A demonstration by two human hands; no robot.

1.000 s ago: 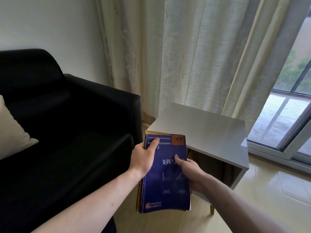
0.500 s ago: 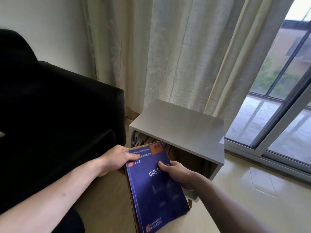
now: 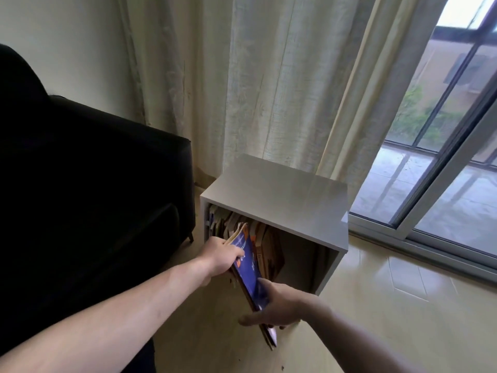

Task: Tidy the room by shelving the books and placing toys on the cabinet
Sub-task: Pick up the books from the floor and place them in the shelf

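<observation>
Since before, the books (image 3: 248, 267) stand on edge, long axis toward the cabinet (image 3: 277, 200) opening, left hand (image 3: 220, 255) clamped at their front end, right hand (image 3: 279, 305) clamped at the rear.

Grey cabinet (image 3: 277, 195) w/ books (image 3: 266, 247) shelved inside.

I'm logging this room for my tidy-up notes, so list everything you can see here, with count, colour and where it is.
Held books: small stack, blue cover on top of tan ones, turned on edge at the cabinet opening.
Shelved books: several, brownish and pale, count unclear, leaning inside the cabinet's left part.
Cabinet: one, grey-white, on the floor between sofa and window.
Sofa: one, black, left.
Curtain: cream, behind the cabinet.
Window: sliding glass, pale frame, right.
Floor: pale glossy tiles.
Left hand: grips the stack's upper left edge.
Right hand: holds the stack's lower end.
</observation>
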